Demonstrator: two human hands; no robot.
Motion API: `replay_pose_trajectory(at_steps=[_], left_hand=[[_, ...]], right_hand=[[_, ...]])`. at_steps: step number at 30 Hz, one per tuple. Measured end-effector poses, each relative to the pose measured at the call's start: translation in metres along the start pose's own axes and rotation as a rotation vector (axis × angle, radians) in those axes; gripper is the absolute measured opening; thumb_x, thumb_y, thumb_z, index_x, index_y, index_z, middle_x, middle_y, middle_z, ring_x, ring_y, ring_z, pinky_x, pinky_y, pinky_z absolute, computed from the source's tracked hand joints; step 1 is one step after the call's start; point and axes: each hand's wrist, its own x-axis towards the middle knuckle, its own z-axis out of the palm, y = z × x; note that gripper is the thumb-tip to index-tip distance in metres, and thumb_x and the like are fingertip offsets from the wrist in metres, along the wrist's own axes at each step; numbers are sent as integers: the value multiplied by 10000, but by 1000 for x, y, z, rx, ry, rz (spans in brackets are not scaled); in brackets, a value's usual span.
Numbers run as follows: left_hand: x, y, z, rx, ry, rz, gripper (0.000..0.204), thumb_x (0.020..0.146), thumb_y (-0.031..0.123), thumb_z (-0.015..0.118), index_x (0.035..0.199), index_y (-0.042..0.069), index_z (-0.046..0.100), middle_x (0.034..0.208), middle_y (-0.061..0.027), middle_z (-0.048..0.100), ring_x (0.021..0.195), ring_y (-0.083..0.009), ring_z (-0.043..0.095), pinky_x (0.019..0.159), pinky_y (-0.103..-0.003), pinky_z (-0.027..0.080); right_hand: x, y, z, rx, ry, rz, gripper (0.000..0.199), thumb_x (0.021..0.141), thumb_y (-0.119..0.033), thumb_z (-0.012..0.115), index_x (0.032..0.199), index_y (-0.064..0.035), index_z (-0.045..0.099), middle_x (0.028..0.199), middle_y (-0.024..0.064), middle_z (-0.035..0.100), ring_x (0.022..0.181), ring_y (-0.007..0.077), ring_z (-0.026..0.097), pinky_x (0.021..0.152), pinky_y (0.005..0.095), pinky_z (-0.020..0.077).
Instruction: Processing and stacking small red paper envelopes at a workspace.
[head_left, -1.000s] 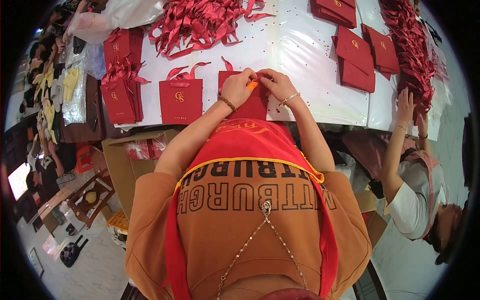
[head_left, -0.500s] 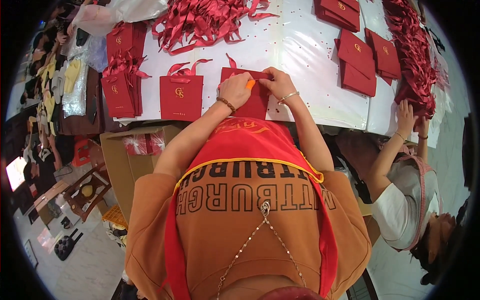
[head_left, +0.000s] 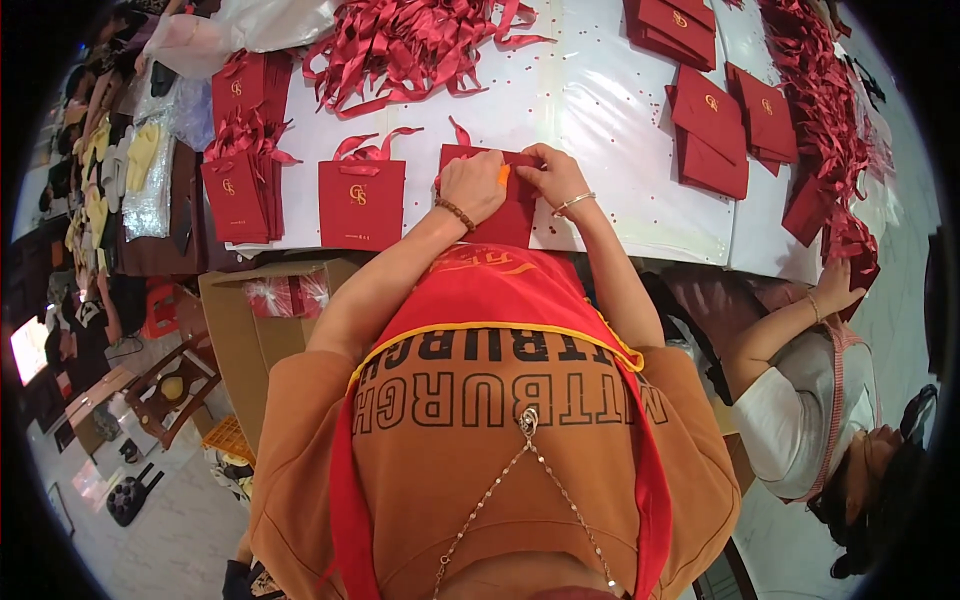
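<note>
A dark red paper gift bag [head_left: 512, 215] lies flat at the table's near edge, under both my hands. My left hand [head_left: 474, 188] is closed over its upper left part, with a small orange piece [head_left: 504, 175] showing at its fingertips. What those fingers grip is hidden. With fingers and thumb, my right hand [head_left: 553, 180] pinches the bag's upper right edge. A red ribbon end [head_left: 459, 131] sticks up beyond the bag's top. Left of it lies another red gift bag [head_left: 361, 210] with ribbon handles.
A heap of red ribbons [head_left: 400, 55] covers the table's far middle. Bags with ribbons [head_left: 236, 195] are stacked at left, flat red bags [head_left: 710, 130] at right. Beyond them, a co-worker's hand [head_left: 838, 288] handles a red bag beside more ribbons. An open cardboard box [head_left: 235, 350] stands below the table.
My hands stay on the same bag; my right fingers shift slightly at its top edge. At right, the co-worker draws a red bag with ribbon toward the table's near edge.
</note>
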Motion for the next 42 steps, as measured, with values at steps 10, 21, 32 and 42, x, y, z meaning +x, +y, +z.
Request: replay_pose_trajectory(at_steps=[10,21,32,42], left_hand=[[6,10,-5,-2,1,-6,167,765,186,495,742,23,523,702,-166,582,642,-367,549,572,-465,406],[48,-16,-43,74,-422,40,258,760,272,554,807,32,635,723,-100,622,643,-243,569,604,-370,416],[84,-24,-29,-454,-899,-30,170,703,186,595,772,43,657,552,19,491,508,-69,413,467,-221,323],[80,-40,-38,-679,-538,-270,182,786,225,551,816,49,588,627,-17,546,532,-71,476,455,-225,365]], right_hand=[[-3,-1,2,-118,20,-130,170,766,-98,589,914,-14,583,689,120,611,555,180,582,542,283,466],[-13,-4,5,-183,43,-348,193,767,-82,597,949,-20,588,787,138,617,668,209,599,607,297,472],[-25,-15,3,-200,118,-311,170,738,-79,617,895,-20,593,749,147,613,594,238,597,546,304,467],[-30,-13,1,-88,85,-308,163,741,-66,610,891,-7,585,767,132,608,595,217,590,541,298,462]])
